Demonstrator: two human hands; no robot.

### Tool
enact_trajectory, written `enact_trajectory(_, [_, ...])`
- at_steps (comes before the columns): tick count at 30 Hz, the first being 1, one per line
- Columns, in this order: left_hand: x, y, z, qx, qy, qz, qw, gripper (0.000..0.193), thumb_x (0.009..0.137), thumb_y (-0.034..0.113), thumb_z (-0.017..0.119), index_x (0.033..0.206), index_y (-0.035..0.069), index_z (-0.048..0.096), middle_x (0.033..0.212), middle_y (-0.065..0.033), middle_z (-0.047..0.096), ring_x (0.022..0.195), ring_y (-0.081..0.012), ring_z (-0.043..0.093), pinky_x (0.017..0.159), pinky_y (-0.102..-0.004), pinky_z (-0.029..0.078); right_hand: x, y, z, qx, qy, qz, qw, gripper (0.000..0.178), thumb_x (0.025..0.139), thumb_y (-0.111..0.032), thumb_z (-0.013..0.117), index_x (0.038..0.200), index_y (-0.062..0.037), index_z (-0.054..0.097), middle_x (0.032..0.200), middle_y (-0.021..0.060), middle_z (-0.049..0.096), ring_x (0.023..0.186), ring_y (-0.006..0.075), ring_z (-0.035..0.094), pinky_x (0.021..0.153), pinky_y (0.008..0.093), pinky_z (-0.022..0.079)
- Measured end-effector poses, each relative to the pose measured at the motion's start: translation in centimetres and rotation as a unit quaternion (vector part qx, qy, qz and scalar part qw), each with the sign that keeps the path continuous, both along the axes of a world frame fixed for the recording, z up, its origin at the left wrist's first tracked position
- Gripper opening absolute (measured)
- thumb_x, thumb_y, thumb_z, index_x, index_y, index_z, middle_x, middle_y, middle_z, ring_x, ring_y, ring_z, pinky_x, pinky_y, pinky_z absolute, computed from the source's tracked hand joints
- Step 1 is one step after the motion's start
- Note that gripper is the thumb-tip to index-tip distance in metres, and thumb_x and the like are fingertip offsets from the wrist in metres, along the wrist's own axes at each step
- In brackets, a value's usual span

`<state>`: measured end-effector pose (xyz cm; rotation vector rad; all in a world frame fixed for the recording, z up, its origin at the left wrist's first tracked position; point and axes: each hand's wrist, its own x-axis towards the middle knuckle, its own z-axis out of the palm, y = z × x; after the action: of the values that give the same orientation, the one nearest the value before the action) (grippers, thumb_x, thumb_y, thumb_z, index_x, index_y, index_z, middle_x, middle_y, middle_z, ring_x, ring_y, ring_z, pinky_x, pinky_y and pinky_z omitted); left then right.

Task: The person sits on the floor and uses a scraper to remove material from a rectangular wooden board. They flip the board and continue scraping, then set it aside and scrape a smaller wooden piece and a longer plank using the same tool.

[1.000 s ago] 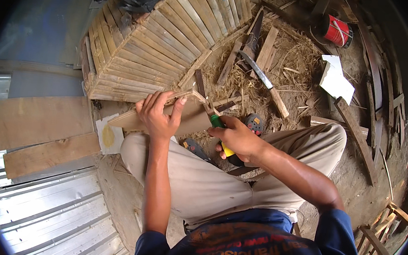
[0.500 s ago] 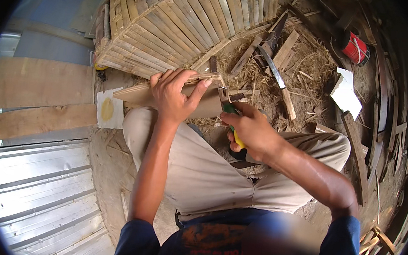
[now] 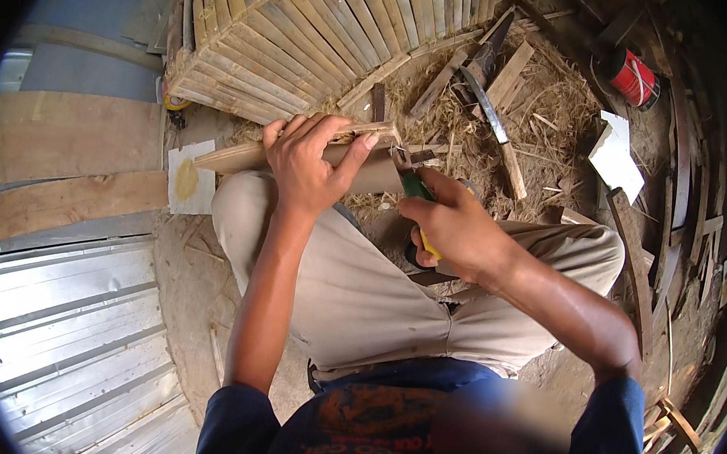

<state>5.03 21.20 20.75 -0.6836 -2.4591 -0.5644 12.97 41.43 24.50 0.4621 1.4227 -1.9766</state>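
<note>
My left hand (image 3: 304, 161) is closed over a long wooden piece (image 3: 235, 157) lying across my lap, its fingers over the far edge and its thumb on top near the right end. A smooth brown face (image 3: 375, 176) of the piece shows below the thumb. In my right hand (image 3: 459, 222) is a hand tool with a green-and-yellow handle (image 3: 412, 184). Its dark metal head meets the right end of the wood; the fist hides much of the handle, so its exact kind is unclear.
A bamboo-slat structure (image 3: 301, 49) stands ahead. Beyond my right knee lie a long-bladed knife (image 3: 488, 108), wood scraps and shavings. Farther right are a red can (image 3: 631, 82), a white broken sheet (image 3: 618, 158) and planks (image 3: 634, 251). Corrugated metal (image 3: 70, 322) is at left.
The right hand and its tool have shifted very slightly at the end of the wood. Both hands keep their grips, and the view has tilted a little.
</note>
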Motion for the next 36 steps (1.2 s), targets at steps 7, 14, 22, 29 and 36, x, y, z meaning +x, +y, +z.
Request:
enact_trajectory(7, [0.5,-0.3,0.4,-0.019,-0.028,0.007,0.999,0.029,0.087,0.039,0.073,0.093,0.010,0.073,0.086,-0.0033,0.072,0.081,-0.0224,0.063,0.092,-0.0366,0.034,2.1,-1.4,-1.5,0.052,0.130,0.005,0.990,0.070,0.102,-0.014,0.054,0.160,-0.0018,0.017,0.062,0.0043,0.049,0.044,0.0147,0.046,0.044,0.0313,0.040])
enact_trajectory(14, [1.2,-0.6,0.7,-0.010,-0.041,-0.025,0.999,0.027,0.086,0.038,0.075,0.091,0.011,0.073,0.084,-0.0030,0.072,0.080,-0.0230,0.063,0.094,-0.0377,0.035,-1.3,1.4,-0.8,-0.115,-0.137,0.008,0.984,0.013,0.094,-0.007,0.065,0.102,-0.0023,0.056,0.083,0.0090,0.056,0.057,0.0162,0.054,0.044,0.0300,0.044])
enact_trajectory(22, [1.0,-0.5,0.5,-0.008,-0.005,-0.019,1.000,0.028,0.087,0.040,0.073,0.088,0.013,0.072,0.079,-0.0020,0.070,0.076,-0.0226,0.061,0.090,-0.0379,0.036,-1.7,-0.2,0.0,0.030,-0.051,0.064,0.996,0.028,0.096,-0.013,0.059,0.116,0.0049,0.054,0.079,0.0089,0.058,0.062,0.0176,0.059,0.048,0.0332,0.047])
enact_trajectory(29, [-0.5,-0.4,0.2,-0.028,-0.018,-0.003,0.999,0.027,0.088,0.037,0.072,0.091,0.011,0.071,0.085,-0.0025,0.073,0.081,-0.0220,0.063,0.090,-0.0382,0.036,0.2,-0.5,-5.2,0.170,0.236,0.085,0.953,0.068,0.094,-0.010,0.056,0.152,0.0072,0.025,0.084,0.0123,0.061,0.063,0.0166,0.061,0.056,0.0323,0.049])
enact_trajectory(36, [-1.9,-0.2,0.2,-0.011,-0.001,0.000,1.000,0.029,0.089,0.041,0.071,0.087,0.012,0.070,0.083,-0.0029,0.072,0.080,-0.0233,0.064,0.090,-0.0385,0.036,0.2,-0.8,-7.8,0.240,0.465,-0.022,0.852,0.073,0.096,-0.006,0.057,0.157,0.0038,0.020,0.094,0.0139,0.062,0.063,0.0174,0.062,0.056,0.0317,0.050])
